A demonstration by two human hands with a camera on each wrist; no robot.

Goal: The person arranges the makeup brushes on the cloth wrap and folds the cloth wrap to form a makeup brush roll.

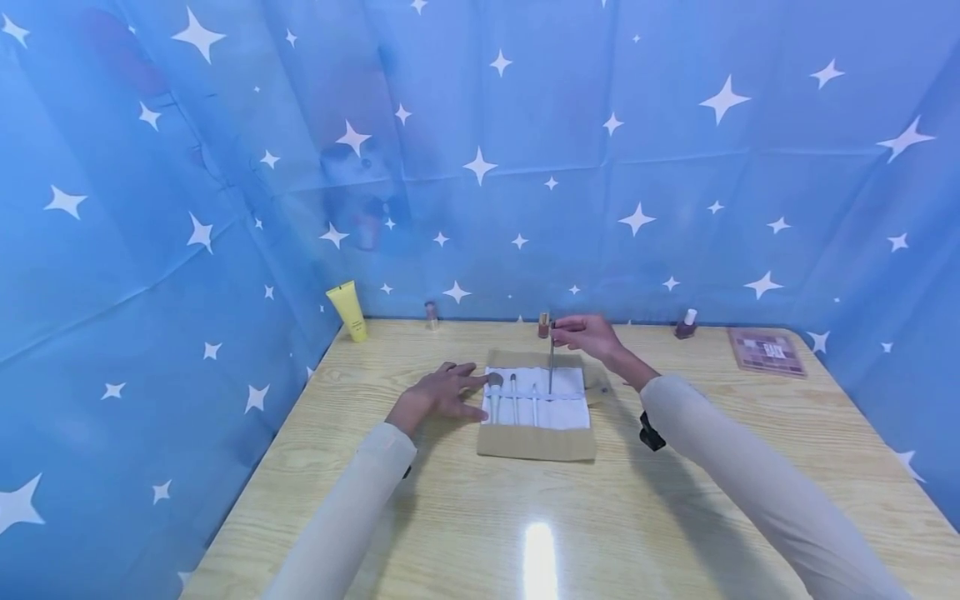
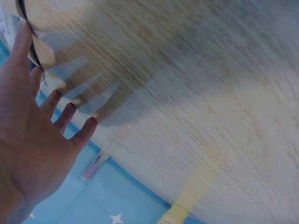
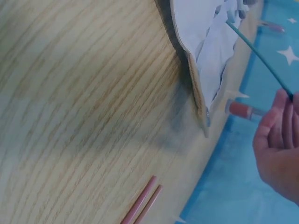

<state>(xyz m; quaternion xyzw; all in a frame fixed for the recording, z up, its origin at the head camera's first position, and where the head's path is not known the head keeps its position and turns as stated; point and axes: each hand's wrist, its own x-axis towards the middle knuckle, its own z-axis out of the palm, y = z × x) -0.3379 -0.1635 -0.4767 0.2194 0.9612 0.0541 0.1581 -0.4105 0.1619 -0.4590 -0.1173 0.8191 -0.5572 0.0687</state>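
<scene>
A tan brush roll with a white lining (image 1: 562,417) lies unfolded on the table. Three makeup brushes, among them a fluffy wide one (image 1: 495,381), sit side by side under its band. My left hand (image 1: 447,392) rests at the roll's left edge, fingers spread, with the thumb and a fingertip on the border. Above the roll's right half my right hand (image 1: 588,336) pinches a slim makeup brush (image 3: 261,60) near its top. That brush stands nearly upright, its lower end at the band. The pinching fingers hide its upper end.
Along the back edge stand a yellow tube (image 1: 349,312), a small clear-and-pink tube (image 1: 431,315), a reddish-brown bottle (image 1: 543,327) and a dark nail polish bottle (image 1: 686,324). A pink makeup palette (image 1: 767,352) lies at the back right. Blue star-patterned cloth (image 1: 480,208) surrounds the table.
</scene>
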